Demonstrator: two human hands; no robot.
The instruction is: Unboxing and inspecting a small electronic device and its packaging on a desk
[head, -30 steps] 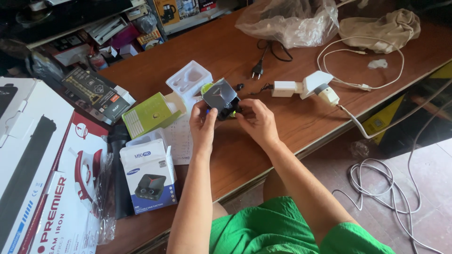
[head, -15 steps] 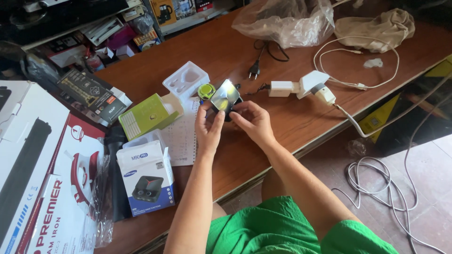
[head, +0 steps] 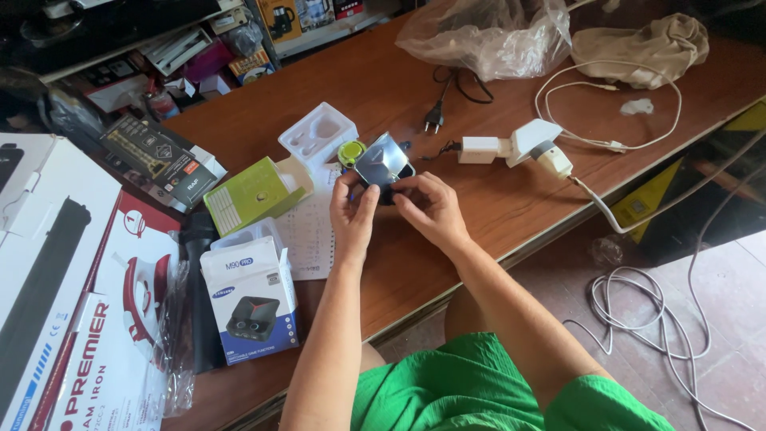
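At the centre of the frame, just above the wooden table (head: pixel 511 207), the left hand (head: pixel 353 209) and right hand (head: pixel 427 209) both pinched a small black earbud case (head: pixel 383 166) with a glossy lid, seemingly light, rigid and slippery, best gripped by its sides.

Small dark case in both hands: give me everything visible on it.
The small dark case is a compact boxy thing with a glossy, mirror-like top face that catches the light; it looks like hard plastic. It is held tilted just above the wooden table, top face toward the camera. The left hand grips its lower left edge and the right hand its lower right, fingertips on its edge. A round yellow-green item lies just behind it. I cannot tell whether its lid is open.
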